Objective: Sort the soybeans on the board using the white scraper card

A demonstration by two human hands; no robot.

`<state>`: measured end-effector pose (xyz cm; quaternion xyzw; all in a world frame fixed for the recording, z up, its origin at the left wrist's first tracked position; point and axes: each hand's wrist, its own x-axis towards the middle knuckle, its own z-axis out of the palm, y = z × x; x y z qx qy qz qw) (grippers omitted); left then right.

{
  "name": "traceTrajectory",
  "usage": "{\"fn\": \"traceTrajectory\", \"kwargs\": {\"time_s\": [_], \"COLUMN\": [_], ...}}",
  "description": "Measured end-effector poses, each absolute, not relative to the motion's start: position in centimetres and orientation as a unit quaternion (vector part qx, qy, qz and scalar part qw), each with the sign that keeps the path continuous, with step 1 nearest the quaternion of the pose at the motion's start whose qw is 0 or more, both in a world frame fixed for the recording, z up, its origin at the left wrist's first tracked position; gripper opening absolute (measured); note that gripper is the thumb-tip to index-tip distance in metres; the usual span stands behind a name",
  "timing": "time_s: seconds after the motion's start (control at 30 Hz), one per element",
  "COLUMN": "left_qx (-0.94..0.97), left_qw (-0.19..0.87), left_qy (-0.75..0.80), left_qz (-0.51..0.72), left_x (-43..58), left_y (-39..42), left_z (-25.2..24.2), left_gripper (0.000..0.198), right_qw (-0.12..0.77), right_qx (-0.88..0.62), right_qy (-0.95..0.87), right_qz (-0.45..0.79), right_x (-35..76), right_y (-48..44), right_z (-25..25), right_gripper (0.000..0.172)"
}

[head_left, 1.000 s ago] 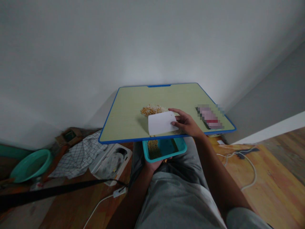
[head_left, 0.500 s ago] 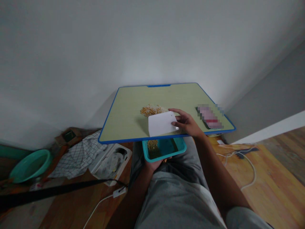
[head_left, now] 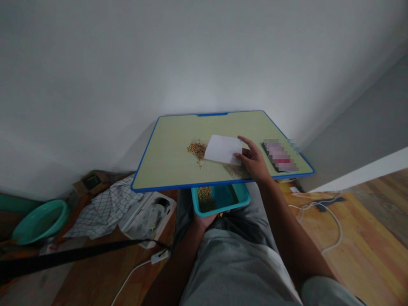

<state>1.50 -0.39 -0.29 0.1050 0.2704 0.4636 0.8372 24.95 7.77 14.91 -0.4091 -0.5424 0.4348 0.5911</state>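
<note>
**Inspector:** What is taking up the middle of the frame?

**Recorder:** A pale green surface [head_left: 172, 157] with a blue rim is filling the centre, backing onto a grey wall. Legs in grey trousers are stretching under it from the lower edge of the frame.

**Inspector:** And around it?

**Recorder:** At lower left, a teal basin [head_left: 41, 221] is sitting on the floor near a checked cloth [head_left: 102, 204] and a white box [head_left: 149, 214]. A white cable [head_left: 331, 225] is trailing over the floorboards at lower right. A blurred flat item [head_left: 280, 156] is lying by the surface's right edge.

**Inspector:** Report on the hands.

**Recorder:** A teal tray [head_left: 244, 196] is showing just below the surface's near edge, under centre. The left hand [head_left: 207, 219] is cupping its near rim from underneath and gripping it, with the fingers hiding beneath. The right hand [head_left: 253, 163] is pinching a white card [head_left: 223, 149] by its right end, fingers curling over the top. The card is sitting right of centre over the surface. I cannot tell whether its lower edge is touching.

**Inspector:** Smaller items?

**Recorder:** A heap of yellow beans [head_left: 196, 148] is lying on the surface just beside the card's left end, and further beans [head_left: 205, 196] are lying in the tray's left half. Fine crumbs [head_left: 234, 170] are lying below the card, near the right hand.
</note>
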Motion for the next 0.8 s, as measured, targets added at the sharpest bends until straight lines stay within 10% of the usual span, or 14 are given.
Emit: {"fn": "traceTrajectory", "kwargs": {"time_s": [0.8], "left_qx": [0.101], "left_qw": [0.836], "left_qy": [0.289], "left_qz": [0.455], "left_x": [1.6], "left_y": [-0.6], "left_z": [1.1], "left_gripper": [0.068], "right_qw": [0.556], "right_qx": [-0.394], "right_qy": [-0.589], "right_qz": [0.435], "right_x": [24.8], "right_y": [7.8], "right_z": [14.8], "right_gripper": [0.086]}}
